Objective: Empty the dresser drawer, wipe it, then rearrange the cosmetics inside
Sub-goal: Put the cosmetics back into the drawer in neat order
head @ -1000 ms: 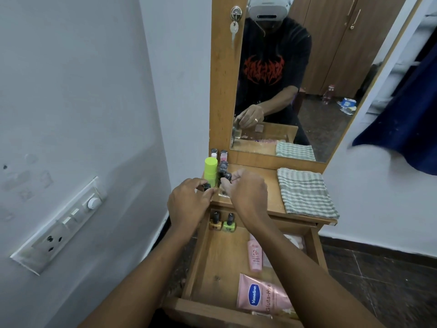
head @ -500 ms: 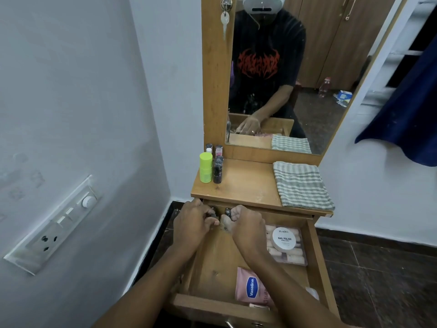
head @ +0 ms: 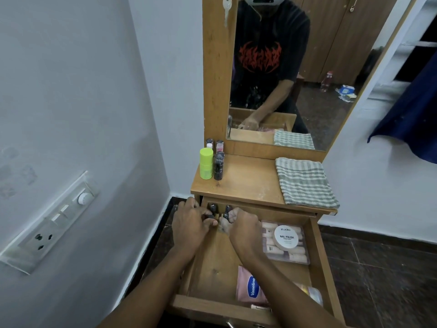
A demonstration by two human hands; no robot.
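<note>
While the left hand (head: 192,224) and right hand (head: 242,229) each have a grip on upright polish bottles (head: 227,211) in the far-left corner of the drawer (head: 212,275), the worktop bottles (head: 218,166) stand just beyond, nearer the left.

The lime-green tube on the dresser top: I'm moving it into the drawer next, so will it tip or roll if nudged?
The lime-green tube stands upright, tall and narrow, so a nudge near its cap would probably tip it. Its round body would likely roll once down. The dark bottle beside it might topple too.
</note>
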